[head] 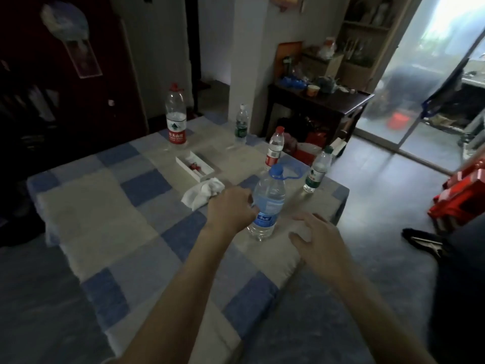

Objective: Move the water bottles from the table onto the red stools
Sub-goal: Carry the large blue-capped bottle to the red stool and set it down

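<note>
Blue-capped bottle [266, 203]: upright near the table's [110, 206] right edge. Left hand [231, 208] curls onto its side; right hand [319, 241] hovers spread, empty. Advice: close fully around the label, lift vertically.

Clear glossy plastic bottle [266, 203]; matt checked cloth tablecloth [110, 206].

Dim room, grey floor [380, 185], dark side table [328, 101], bright glass door [433, 74]

Single head cam, wide-angle, looks fwd and down, close over the table [105, 206].
</note>
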`<state>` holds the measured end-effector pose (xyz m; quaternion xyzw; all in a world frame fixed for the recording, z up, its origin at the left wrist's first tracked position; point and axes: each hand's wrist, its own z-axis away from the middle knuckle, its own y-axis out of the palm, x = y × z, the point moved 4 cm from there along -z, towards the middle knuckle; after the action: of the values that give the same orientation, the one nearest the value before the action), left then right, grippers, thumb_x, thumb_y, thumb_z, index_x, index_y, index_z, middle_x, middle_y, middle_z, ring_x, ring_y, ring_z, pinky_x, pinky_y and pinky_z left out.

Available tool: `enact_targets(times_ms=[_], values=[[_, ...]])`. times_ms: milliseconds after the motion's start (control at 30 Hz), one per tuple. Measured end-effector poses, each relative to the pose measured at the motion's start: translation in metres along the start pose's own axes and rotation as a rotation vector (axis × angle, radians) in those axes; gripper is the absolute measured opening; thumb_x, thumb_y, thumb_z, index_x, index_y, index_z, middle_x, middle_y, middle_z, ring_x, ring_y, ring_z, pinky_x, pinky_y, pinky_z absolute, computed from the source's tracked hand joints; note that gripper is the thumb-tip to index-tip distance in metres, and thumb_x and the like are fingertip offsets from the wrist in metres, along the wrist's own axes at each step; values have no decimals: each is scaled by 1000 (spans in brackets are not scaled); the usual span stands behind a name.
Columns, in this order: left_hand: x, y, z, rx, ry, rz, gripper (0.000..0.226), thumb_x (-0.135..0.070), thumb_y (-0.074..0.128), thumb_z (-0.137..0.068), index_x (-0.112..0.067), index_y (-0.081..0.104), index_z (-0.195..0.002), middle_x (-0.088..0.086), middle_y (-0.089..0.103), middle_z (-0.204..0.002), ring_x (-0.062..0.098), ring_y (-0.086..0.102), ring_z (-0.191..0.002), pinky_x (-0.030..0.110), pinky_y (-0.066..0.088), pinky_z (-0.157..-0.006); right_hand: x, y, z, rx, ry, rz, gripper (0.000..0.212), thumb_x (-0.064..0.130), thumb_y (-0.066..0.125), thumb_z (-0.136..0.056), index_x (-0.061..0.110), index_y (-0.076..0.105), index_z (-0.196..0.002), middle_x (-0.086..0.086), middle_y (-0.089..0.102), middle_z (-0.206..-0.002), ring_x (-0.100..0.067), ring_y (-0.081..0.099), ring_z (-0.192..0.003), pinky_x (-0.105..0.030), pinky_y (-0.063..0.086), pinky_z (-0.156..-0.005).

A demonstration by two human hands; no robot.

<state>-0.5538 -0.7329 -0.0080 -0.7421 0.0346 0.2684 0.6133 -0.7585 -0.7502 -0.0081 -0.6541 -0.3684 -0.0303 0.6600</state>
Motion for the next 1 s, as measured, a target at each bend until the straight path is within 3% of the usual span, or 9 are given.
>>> enact_targets(times_ms=[167,300,467,600,800,867,933,1000], values=[[-16,22,-19,-24,-121,-28,29,-39,59,-85,-19,66,-104,3,68,-106,24,63,-96,31,47,-73,-38,-9,-39,75,-116,-60,32,26,66,-88,25,59,-120,8,60,-114,-5,50,-96,-24,42,-80],[-29,34,-24,-24,-209,-44,38,-41,62,-85,-20,62,-116,2,67,-116,22,63,-104,33,49,-79,-67,-7,-63,145,-190,-113,32,24,66,-88,26,59,-120,12,57,-110,-4,53,-97,-17,39,-78],[-35,40,-21,-25,-297,-10,63,-43,66,-84,-19,46,-139,2,52,-138,24,51,-125,41,47,-95,-90,9,-76,253,-210,-203,33,24,66,-87,26,59,-119,11,56,-109,-7,55,-97,-21,42,-76],[-24,51,-34,8,-300,80,75,-44,75,-75,-17,45,-138,5,51,-137,23,49,-124,40,44,-100,-102,20,-78,324,-168,-243,35,31,66,-89,29,56,-123,11,55,-114,-8,57,-100,-28,49,-85],[-26,63,-60,39,-249,254,89,-34,86,-70,-19,38,-143,4,41,-145,20,43,-131,30,35,-107,-118,31,-89,356,-179,-233,35,28,66,-89,28,58,-123,12,57,-113,-2,52,-97,-21,41,-82],[-26,68,-68,50,-221,280,92,-32,87,-68,-22,36,-144,3,40,-145,21,41,-131,35,35,-110,-121,33,-94,358,-162,-235,35,28,66,-89,28,58,-122,11,58,-114,-3,53,-98,-21,41,-83],[-26,74,-73,64,-210,372,101,-29,89,-65,-24,30,-147,-4,36,-146,17,39,-132,36,36,-110,-123,37,-95,376,-150,-234,35,28,66,-88,29,57,-122,11,58,-114,-4,53,-100,-21,41,-83],[-28,79,-79,96,-195,483,114,-22,90,-65,-27,17,-152,-14,29,-145,7,32,-132,27,33,-108,-125,40,-96,395,-140,-227,36,28,66,-89,30,57,-123,12,57,-115,-4,52,-102,-20,40,-84]])
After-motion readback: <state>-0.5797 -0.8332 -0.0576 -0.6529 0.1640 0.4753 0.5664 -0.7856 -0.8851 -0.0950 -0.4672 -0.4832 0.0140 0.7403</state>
